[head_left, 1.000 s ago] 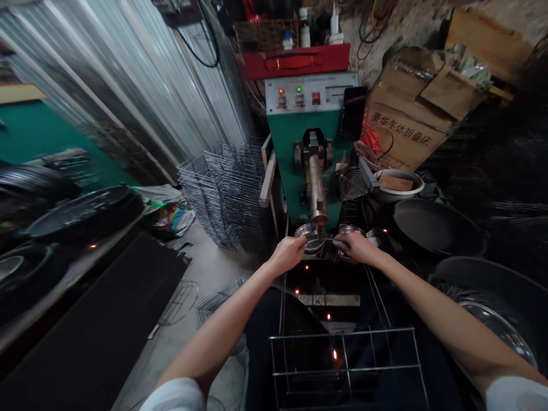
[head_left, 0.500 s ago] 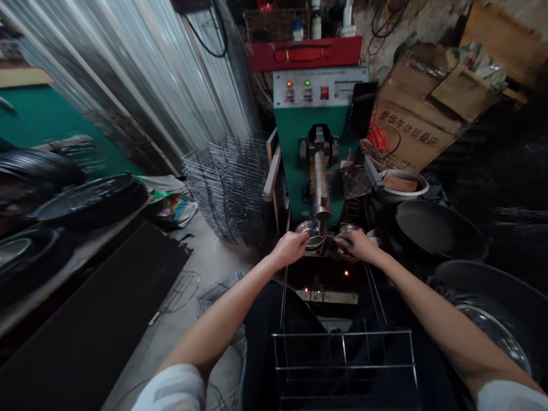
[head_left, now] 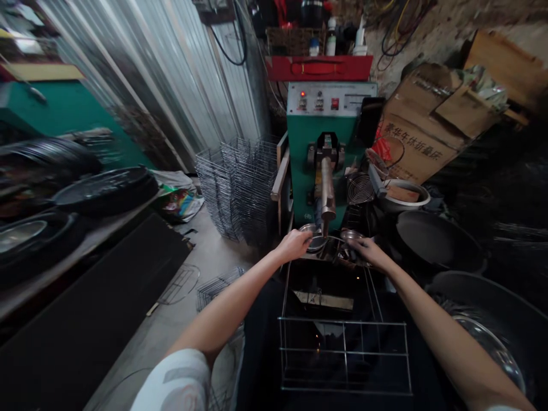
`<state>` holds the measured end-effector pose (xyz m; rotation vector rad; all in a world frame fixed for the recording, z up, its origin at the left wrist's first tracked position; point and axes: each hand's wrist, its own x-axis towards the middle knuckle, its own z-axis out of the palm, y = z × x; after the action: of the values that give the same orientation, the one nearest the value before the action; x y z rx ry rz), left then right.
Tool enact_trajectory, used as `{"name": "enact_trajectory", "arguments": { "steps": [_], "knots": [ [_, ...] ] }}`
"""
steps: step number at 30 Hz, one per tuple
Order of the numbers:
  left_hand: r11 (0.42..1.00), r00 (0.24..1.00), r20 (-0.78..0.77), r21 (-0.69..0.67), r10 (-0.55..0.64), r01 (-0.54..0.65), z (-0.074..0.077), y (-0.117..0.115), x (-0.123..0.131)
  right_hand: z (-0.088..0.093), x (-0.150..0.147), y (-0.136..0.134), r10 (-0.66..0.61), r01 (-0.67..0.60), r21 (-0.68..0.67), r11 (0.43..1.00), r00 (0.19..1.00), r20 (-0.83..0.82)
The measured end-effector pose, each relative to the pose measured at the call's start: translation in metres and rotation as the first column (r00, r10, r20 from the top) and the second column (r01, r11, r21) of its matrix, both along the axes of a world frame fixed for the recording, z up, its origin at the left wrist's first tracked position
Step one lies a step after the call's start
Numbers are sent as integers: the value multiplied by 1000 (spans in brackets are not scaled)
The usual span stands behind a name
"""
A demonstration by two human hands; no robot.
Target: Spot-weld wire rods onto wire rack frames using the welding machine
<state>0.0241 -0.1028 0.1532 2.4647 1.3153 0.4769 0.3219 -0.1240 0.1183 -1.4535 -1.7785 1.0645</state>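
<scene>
Both our arms reach forward, and our left hand (head_left: 295, 245) and right hand (head_left: 366, 252) stand apart, fingers curled down around a thin top wire of a wire rack (head_left: 345, 353). Neither hand is spread flat, and the two are not pressed together; each seems to pinch that wire, though the fingers hide the exact grip. The rack hangs toward us from between our hands, below our wrists, its frame of straight wires already formed into a box shape.

Directly ahead of our hands, the steel ram (head_left: 327, 188) of a green spot-welding machine (head_left: 299, 171) points down at the wire, just above a small round steel dish (head_left: 317, 243). A second steel dish (head_left: 351, 234) sits just beyond our right fingertips.

Beyond our left hand, a tall stack of wire racks (head_left: 235, 188) stands on the floor, so many pieces look finished. Loose wire grids (head_left: 218, 288) lie nearer our left elbow. From here we cannot tell which joints on the rack between our hands are done and which are left. Black pans (head_left: 436, 240) sit beyond our right hand.
</scene>
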Motion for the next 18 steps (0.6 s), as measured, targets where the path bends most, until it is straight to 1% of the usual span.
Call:
{"name": "enact_trajectory", "arguments": {
  "steps": [2,4,5,8,11,13,14,16,17,18],
  "knots": [
    [1000,1000,18,-8,2,-2,-1,0,0,0,2,-7,-28,23,-88,996,998,-57],
    [1000,999,44,-22,7,-6,-3,0,1,2,1,-11,-37,28,-113,993,996,-76],
    [999,998,62,-30,13,-11,-4,0,2,3,0,-12,-42,35,-96,995,997,-72],
    [997,990,132,-63,46,-38,-4,1,2,7,-7,-16,-65,66,14,998,997,-46],
    [990,970,225,-128,94,-66,-3,-8,-9,13,-8,-33,-60,63,40,997,996,-67],
    [976,946,296,-204,133,-74,-8,-28,-28,17,1,-56,-74,79,77,994,995,-64],
    [965,931,328,-251,158,-76,-13,-43,-40,20,8,-71,-101,106,114,988,993,-56],
    [929,902,369,-361,223,-82,-29,-82,-67,27,26,-103,-190,198,181,963,980,-57],
    [899,888,380,-430,260,-79,-38,-105,-79,31,35,-119,-247,257,198,946,966,-75],
    [849,862,400,-525,311,-62,-48,-129,-88,35,43,-135,-306,320,208,924,947,-97]
  ]
}}
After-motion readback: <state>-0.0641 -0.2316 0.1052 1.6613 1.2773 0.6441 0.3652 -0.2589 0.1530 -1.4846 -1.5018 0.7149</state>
